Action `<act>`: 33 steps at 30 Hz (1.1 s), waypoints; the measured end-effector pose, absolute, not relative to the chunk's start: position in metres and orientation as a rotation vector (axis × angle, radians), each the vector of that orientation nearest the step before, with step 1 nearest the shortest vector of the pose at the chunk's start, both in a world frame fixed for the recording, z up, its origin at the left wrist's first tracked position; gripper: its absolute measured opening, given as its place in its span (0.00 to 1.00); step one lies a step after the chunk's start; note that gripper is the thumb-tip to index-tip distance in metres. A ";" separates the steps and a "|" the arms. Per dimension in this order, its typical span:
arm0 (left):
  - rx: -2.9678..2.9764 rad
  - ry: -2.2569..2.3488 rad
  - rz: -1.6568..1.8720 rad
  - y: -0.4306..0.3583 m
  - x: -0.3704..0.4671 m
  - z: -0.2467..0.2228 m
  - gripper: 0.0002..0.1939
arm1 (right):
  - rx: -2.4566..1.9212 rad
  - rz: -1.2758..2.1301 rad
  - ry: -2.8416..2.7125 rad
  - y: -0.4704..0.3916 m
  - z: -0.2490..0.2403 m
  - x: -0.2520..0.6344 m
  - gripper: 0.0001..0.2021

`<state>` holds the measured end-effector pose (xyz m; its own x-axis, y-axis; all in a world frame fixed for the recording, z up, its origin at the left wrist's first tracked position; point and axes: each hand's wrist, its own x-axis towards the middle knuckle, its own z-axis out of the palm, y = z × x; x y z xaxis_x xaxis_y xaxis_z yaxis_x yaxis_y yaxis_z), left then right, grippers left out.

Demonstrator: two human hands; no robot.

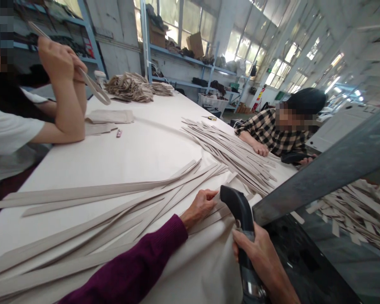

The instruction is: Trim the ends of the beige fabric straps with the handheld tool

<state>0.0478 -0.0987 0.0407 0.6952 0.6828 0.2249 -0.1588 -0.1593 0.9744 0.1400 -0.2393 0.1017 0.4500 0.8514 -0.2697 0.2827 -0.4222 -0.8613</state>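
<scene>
A beige strip [218,198] lay at the nose of the black tool [237,202], the left hand's [201,207] grip pinched together on it. The right hand's [256,249] grip was wrapped around the tool's handle. Left of the tool, loose strips [152,196] fanned across the desk [152,147]; beyond it lay a strip pile [228,147]. Right of the tool slanted a metal beam [323,169]
</scene>
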 end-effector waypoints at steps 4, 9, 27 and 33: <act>1.594 0.516 0.832 -0.098 0.048 0.037 0.14 | -1.920 0.977 -0.962 -0.238 0.100 0.146 0.10; 1.487 0.471 0.823 -0.098 0.050 0.035 0.17 | -1.855 0.907 -1.010 -0.228 0.099 0.160 0.10; 1.299 0.382 0.857 -0.093 0.054 0.025 0.16 | -1.918 0.995 -1.002 -0.239 0.104 0.138 0.09; 1.089 0.365 0.813 -0.093 0.057 0.019 0.20 | -1.928 0.970 -1.032 -0.238 0.104 0.136 0.09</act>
